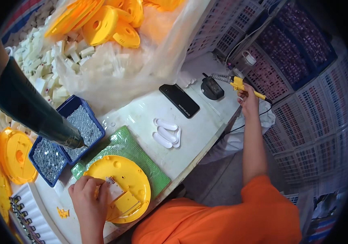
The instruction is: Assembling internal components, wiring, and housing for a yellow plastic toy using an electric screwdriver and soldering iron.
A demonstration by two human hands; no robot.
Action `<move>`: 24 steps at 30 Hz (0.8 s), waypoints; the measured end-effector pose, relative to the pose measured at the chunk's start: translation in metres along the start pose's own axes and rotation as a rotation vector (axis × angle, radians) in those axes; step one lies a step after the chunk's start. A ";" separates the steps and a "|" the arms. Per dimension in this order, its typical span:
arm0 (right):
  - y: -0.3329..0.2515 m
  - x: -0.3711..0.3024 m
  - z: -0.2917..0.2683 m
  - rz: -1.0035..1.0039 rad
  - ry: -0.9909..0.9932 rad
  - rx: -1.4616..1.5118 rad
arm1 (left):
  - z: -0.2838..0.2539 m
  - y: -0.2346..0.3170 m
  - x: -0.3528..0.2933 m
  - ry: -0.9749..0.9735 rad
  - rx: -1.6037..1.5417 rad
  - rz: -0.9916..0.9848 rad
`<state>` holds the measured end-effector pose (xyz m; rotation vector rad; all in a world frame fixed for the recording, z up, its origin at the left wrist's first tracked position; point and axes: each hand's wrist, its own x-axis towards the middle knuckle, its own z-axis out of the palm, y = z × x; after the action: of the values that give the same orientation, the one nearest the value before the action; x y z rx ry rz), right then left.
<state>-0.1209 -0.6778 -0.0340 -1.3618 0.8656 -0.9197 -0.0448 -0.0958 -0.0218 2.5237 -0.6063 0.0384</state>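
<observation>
My left hand [87,200] presses on a round yellow plastic disc [121,179] that lies on a green mat [135,152] at the table's near edge; its fingers touch a small white part [114,188] fitted on the disc. My right hand [248,99] reaches far out to the right and grips a yellow soldering iron [239,84] by its handle, the tip pointing toward a black stand [212,88]. Both sleeves are orange.
Two blue bins of small silver screws [66,142] sit left of the mat, under a hanging black tool [31,110]. A black phone [179,100], several white oblong parts [166,132], a clear bag of yellow discs [113,24], and stacked crates [304,81] surround the white table [194,134].
</observation>
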 end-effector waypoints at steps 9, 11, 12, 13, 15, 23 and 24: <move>0.028 -0.145 0.057 0.100 -0.363 -0.072 | -0.052 -0.021 -0.032 0.088 -0.326 -0.189; 0.026 -0.200 0.100 -0.174 -0.550 -0.250 | -0.052 -0.030 -0.061 0.028 -0.405 -0.301; 0.022 -0.226 0.121 -0.300 -0.637 -0.263 | -0.050 -0.033 -0.077 -0.028 -0.509 -0.384; 0.015 -0.245 0.139 -0.528 -0.800 -0.278 | -0.049 -0.034 -0.089 -0.092 -0.582 -0.458; 0.002 -0.279 0.174 -0.893 -1.078 -0.219 | -0.037 -0.033 -0.111 -0.065 -0.754 -0.565; -0.019 -0.380 0.237 -1.238 -1.576 -0.190 | -0.005 -0.036 -0.114 0.082 -1.525 -0.684; -0.015 -0.384 0.240 -1.296 -1.598 -0.199 | -0.007 -0.034 -0.113 0.107 -1.521 -0.692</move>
<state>-0.0592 -0.2290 -0.0183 -2.1705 -1.3061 -0.2794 -0.1310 -0.0195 -0.0498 1.0899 0.2970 -0.3835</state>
